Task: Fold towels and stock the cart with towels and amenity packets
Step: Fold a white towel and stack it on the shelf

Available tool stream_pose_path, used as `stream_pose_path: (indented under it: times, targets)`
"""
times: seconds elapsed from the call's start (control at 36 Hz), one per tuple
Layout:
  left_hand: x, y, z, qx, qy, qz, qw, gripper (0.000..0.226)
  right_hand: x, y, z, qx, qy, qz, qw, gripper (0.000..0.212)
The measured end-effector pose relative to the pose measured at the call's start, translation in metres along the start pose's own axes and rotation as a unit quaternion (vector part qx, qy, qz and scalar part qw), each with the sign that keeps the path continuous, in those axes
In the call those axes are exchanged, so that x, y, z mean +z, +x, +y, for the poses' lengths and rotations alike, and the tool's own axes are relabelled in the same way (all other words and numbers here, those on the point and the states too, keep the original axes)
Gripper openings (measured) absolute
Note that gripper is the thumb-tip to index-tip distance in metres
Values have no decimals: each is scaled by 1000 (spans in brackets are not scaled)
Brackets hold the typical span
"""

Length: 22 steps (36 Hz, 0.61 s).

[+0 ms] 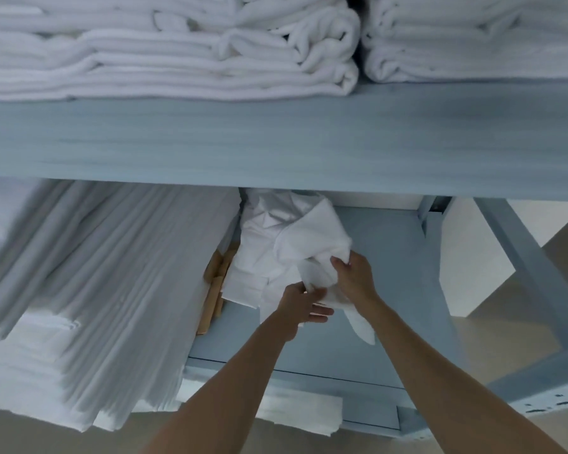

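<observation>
Both grips are on one small white towel (312,253): right hand (354,276) pinching it, left hand (304,304) holding its lower edge, over the cart's lower shelf (384,257). We're mid-stocking, so next we'd guess it gets set flat beside the folded pile (263,257).

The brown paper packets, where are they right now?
In the head view, the brown paper packets stand on the lower shelf, left of centre, wedged between the big stack of folded sheets and the rumpled white pile.
</observation>
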State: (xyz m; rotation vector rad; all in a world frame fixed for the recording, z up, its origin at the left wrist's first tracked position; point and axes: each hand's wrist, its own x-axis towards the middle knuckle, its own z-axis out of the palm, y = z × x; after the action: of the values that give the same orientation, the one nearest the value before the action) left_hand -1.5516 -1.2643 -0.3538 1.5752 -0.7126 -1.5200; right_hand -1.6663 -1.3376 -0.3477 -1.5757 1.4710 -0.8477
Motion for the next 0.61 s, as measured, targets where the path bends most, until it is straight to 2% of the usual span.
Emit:
stream_pose_path:
  times: [0.06,0.11,0.19,0.28,0.33,0.44,0.5,0.56,0.61]
  targets:
    - [1,-3,2,7,98,28,995,12,2,-3,-2,-89,-51,16,995,13]
    - [-1,-2,3,56,216,122,967,20,2,-9,-3,-170,-83,-26,982,31]
    - [-5,-5,0,175,334,255,891,58,5,-21,-7,-262,-125,-82,953,39]
    - [-6,-15,-6,283,376,337,816,69,10,-25,-9,-270,-136,-81,950,46]
    - [-10,-20,-9,344,397,368,767,68,12,-25,-9,-264,-132,-56,954,44]
    - [-23,-24,-13,456,542,335,621,60,8,-25,0,-252,-123,-34,959,41]
    - [-28,-22,-9,453,618,300,568,64,7,-27,3,-258,-88,-38,961,38]
    - [-29,-21,-2,418,676,262,547,70,8,-30,4,-265,-69,-40,961,40]
    - [-29,-22,4,381,695,218,570,61,10,-34,3,-250,-48,-41,966,38]
